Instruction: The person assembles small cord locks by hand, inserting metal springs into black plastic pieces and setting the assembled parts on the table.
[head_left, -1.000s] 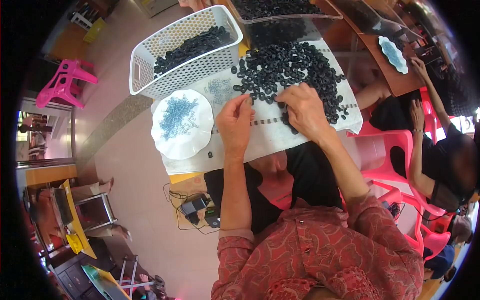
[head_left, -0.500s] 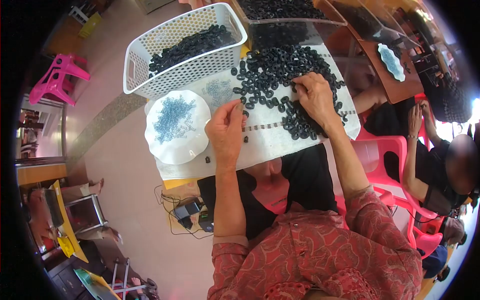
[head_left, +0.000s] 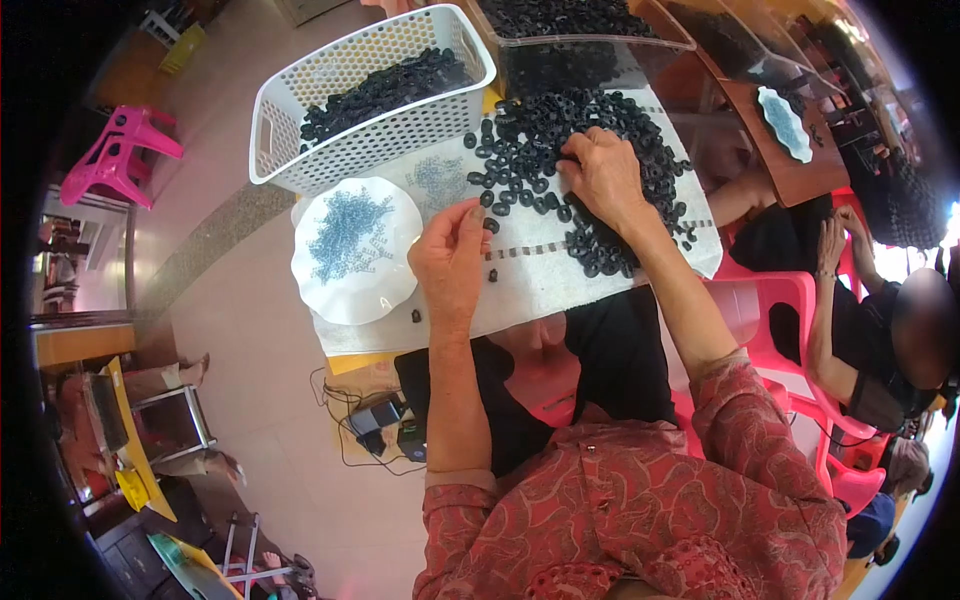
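Observation:
My left hand [head_left: 447,265] is closed in a pinch above the cloth, with a small black ring-shaped part [head_left: 491,226] at its fingertips. My right hand [head_left: 607,182] reaches over the heap of black ring-shaped parts [head_left: 545,120], its fingers curled at the near side. What those fingers grip, if anything, is hidden. Left of my left hand is a white scalloped plate [head_left: 375,300] bearing many small clear bluish pieces [head_left: 345,235]. More of these clear pieces [head_left: 437,178] lie loose on the white cloth [head_left: 530,275].
A white perforated basket [head_left: 390,125] of black parts stands behind the plate. Behind the heap is a clear bin [head_left: 600,43] holding more. Two small dark pieces lie near the cloth's front edge. On the right, another person sits by a pink chair [head_left: 780,295]. A pink stool [head_left: 122,150] stands left.
My right hand has moved left over the heap, its fingers now nearer the middle of the black parts. My left hand stays almost in place.

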